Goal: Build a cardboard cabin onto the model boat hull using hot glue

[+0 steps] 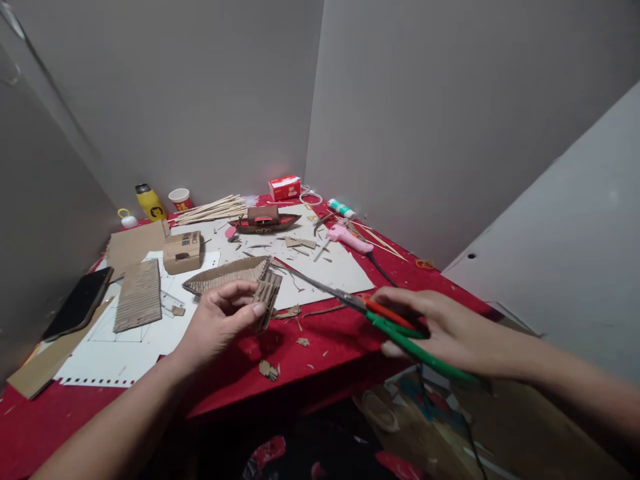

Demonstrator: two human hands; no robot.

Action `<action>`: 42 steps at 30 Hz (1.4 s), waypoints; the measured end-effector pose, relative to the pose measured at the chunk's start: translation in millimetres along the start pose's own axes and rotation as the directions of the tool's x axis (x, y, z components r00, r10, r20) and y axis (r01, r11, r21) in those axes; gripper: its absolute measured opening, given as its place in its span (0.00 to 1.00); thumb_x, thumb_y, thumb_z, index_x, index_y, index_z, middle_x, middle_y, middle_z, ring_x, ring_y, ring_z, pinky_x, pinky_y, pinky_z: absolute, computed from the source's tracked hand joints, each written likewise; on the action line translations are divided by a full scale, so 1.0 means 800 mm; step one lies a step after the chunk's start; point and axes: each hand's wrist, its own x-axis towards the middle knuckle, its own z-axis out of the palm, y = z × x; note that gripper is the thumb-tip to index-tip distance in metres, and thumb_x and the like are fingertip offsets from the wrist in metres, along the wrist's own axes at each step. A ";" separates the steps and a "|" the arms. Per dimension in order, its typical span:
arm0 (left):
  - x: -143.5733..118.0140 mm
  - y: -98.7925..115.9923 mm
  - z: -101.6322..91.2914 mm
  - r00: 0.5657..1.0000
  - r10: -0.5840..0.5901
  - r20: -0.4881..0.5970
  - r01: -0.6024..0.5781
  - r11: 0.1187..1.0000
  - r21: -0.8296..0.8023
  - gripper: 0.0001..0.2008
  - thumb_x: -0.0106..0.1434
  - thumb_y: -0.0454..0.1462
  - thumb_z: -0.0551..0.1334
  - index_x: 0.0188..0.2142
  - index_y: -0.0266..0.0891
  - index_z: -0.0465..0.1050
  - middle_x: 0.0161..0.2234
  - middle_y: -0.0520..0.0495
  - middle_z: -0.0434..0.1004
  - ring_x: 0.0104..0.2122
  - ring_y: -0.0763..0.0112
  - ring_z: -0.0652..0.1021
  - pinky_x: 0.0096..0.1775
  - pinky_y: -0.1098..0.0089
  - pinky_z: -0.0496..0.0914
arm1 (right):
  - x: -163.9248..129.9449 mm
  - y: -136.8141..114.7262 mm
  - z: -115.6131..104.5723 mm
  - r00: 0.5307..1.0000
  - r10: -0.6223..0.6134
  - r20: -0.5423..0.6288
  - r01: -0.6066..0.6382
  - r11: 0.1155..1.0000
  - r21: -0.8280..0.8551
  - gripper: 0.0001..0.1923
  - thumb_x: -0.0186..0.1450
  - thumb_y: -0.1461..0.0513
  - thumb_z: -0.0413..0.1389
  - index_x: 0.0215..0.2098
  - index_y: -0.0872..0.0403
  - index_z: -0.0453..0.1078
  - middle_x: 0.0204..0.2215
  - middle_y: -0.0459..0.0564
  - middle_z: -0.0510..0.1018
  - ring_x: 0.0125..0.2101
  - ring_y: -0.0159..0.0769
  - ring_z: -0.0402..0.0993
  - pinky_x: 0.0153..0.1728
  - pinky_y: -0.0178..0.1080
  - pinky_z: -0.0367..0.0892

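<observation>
A strip of corrugated cardboard (267, 293) is held over the red bench (330, 347) while green-handled scissors (380, 317) are pointed at it.

The cardboard strip is pinched between the thumb and fingers of the left hand (220, 323), which is closed around its lower end, just above the bench's near edge. The scissors are gripped by the right hand (445, 330), whose fingers are curled through the handles; the blades are seen nearly closed, with the tips reaching toward the strip, though whether they touch it cannot be told. Behind the strip a cardboard boat hull (227, 275) is laid on white paper (320, 267). Farther back, a small model boat (264, 220), a bundle of wooden sticks (210, 209) and a pink glue gun (349, 238) are set out, and a black phone (80, 301) is placed at the left.
</observation>
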 end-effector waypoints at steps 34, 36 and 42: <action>-0.011 -0.001 -0.001 0.992 0.015 0.127 -0.026 0.996 0.090 0.13 0.54 0.38 0.71 0.41 0.44 0.79 0.24 0.55 0.76 0.23 0.81 0.72 0.27 0.80 0.69 | 0.011 -0.033 0.015 0.953 -0.257 0.161 0.252 0.966 0.052 0.22 0.64 0.44 0.51 0.36 0.53 0.72 0.30 0.52 0.76 0.30 0.39 0.73 0.32 0.39 0.69; -0.011 -0.002 -0.001 0.990 0.009 0.142 -0.021 0.996 0.084 0.13 0.54 0.38 0.71 0.40 0.43 0.79 0.24 0.55 0.77 0.22 0.80 0.73 0.27 0.79 0.70 | 0.012 -0.033 0.016 0.952 -0.269 0.144 0.259 0.962 0.082 0.20 0.65 0.46 0.51 0.35 0.53 0.71 0.27 0.49 0.75 0.27 0.36 0.70 0.29 0.36 0.66; -0.012 0.006 0.002 0.989 0.058 0.138 -0.083 0.980 0.182 0.12 0.55 0.38 0.70 0.40 0.40 0.78 0.24 0.53 0.77 0.21 0.77 0.74 0.26 0.75 0.71 | 0.007 -0.031 0.018 0.952 -0.274 0.135 0.271 0.962 0.038 0.16 0.66 0.50 0.52 0.35 0.53 0.70 0.23 0.46 0.72 0.23 0.32 0.66 0.25 0.33 0.60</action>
